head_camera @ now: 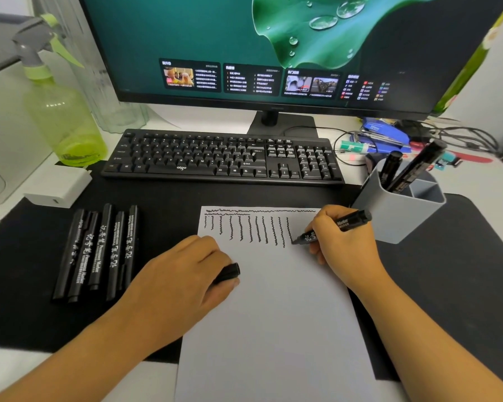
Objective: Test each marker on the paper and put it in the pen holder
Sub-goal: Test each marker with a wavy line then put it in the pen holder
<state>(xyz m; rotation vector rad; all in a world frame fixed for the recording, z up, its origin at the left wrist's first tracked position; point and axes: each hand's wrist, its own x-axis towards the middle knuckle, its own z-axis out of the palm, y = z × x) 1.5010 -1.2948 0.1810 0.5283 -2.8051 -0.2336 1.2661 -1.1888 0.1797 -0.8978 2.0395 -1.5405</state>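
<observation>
A white sheet of paper lies on the black desk mat, with several wavy black test lines near its top. My right hand grips an uncapped black marker, its tip touching the paper at the end of the rightmost line. My left hand rests on the paper's left edge and holds the marker cap. Several capped black markers lie side by side on the mat to the left. The grey pen holder stands at the right, with two black markers upright in it.
A black keyboard and a monitor stand behind the paper. A green spray bottle and a white charger sit at the back left. Cables, a stapler and small items clutter the back right.
</observation>
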